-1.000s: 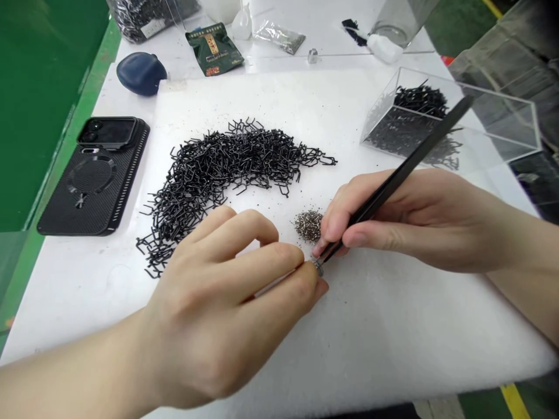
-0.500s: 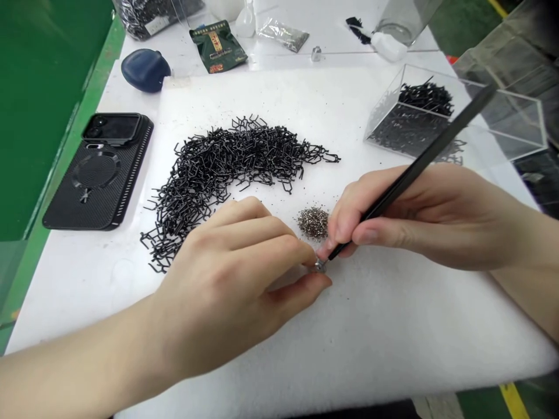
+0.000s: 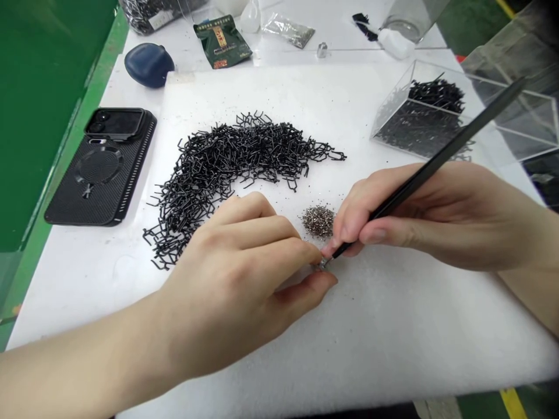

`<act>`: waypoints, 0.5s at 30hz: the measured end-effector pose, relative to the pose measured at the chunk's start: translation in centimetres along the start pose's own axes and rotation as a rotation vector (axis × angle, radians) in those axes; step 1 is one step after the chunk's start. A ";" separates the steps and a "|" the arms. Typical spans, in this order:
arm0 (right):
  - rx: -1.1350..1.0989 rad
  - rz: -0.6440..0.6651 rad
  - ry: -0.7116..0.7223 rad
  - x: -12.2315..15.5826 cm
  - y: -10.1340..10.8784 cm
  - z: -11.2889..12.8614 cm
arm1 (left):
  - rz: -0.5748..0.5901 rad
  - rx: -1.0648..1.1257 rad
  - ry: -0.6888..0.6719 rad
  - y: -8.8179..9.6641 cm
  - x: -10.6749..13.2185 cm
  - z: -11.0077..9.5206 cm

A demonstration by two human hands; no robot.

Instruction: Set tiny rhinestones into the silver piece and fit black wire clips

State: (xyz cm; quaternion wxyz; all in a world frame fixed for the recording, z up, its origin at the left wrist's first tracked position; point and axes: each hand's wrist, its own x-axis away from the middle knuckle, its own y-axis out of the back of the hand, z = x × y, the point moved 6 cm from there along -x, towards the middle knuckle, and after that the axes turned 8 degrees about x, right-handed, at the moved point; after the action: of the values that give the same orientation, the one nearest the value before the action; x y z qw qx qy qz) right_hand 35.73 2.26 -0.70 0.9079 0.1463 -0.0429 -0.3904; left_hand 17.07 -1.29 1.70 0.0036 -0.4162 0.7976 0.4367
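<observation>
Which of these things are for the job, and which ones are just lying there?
Seem to be for the job:
Tweezers, in the right hand
Small metal piece, in the left hand
Pile of tiny shiny bits, next to the right hand
Heap of black bent pieces, perhaps

Seem to be just lying there:
Black phone
Green packet
Dark blue rounded object

On my feed I have a phone (image 3: 100,169) left of and beyond my left hand (image 3: 244,267), a pile of wire pins (image 3: 238,154) just past it, metal granules (image 3: 318,222) beside my right hand (image 3: 437,218), and a box (image 3: 395,106) beyond that.
</observation>
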 end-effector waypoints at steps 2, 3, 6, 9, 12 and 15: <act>0.001 -0.003 0.001 0.0 0.0 0.0 | 0.005 0.005 0.007 0.1 0.0 -0.1; 0.007 -0.005 -0.001 0.0 -0.1 0.0 | 0.008 0.007 0.009 0.1 0.1 -0.1; 0.010 -0.008 -0.005 -0.1 -0.1 0.0 | 0.010 0.014 0.017 -0.1 0.1 0.1; 0.002 -0.005 -0.010 -0.1 -0.1 -0.1 | 0.009 0.025 0.023 -0.4 0.1 0.4; 0.008 -0.003 0.017 -0.1 0.0 0.1 | -0.025 0.029 -0.002 -0.4 0.2 0.4; 0.016 0.000 0.034 -0.1 0.0 0.2 | -0.018 0.022 -0.006 -0.3 0.1 0.2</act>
State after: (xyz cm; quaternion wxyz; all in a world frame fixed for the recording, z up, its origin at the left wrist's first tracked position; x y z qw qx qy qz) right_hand 35.65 2.27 -0.49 0.9074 0.1599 -0.0307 -0.3875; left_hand 17.11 -1.29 1.38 0.0144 -0.4220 0.7984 0.4292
